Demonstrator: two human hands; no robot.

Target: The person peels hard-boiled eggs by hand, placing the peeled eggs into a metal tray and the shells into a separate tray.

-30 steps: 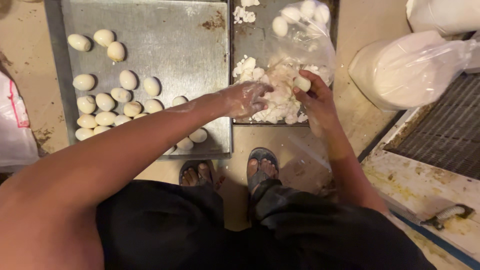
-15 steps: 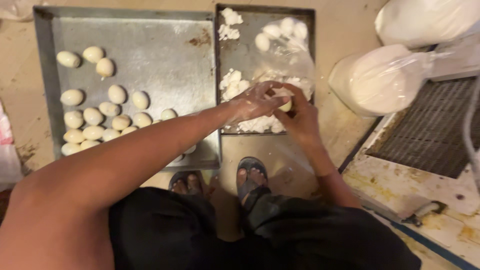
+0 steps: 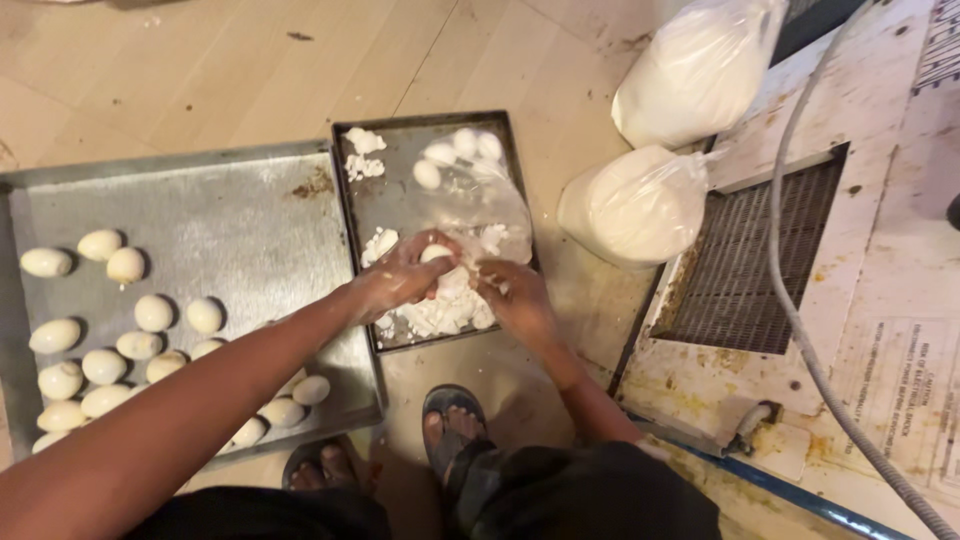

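My left hand (image 3: 402, 280) and my right hand (image 3: 512, 298) meet over the near end of a small metal tray (image 3: 398, 200) on the floor. Between the fingers sits a white egg (image 3: 436, 254) caked in white paste; both hands grip it. A heap of crumbly white paste (image 3: 440, 314) lies under the hands. At the far end of the small tray lie a few more coated eggs (image 3: 446, 154) and a clear plastic sheet (image 3: 490, 208). To the left, a large metal tray (image 3: 220, 230) carries several pale cleaned eggs (image 3: 152, 312).
Two clear plastic bags of white powder (image 3: 636, 204) (image 3: 700, 68) stand right of the small tray. Beyond them lies a stained white appliance panel with a dark grille (image 3: 748, 270) and a grey hose (image 3: 800, 310). My sandalled feet (image 3: 450, 424) are just below the trays on the wooden floor.
The view has shifted so the trays sit further left and lower. My hands have drawn together on the egg over the paste heap.
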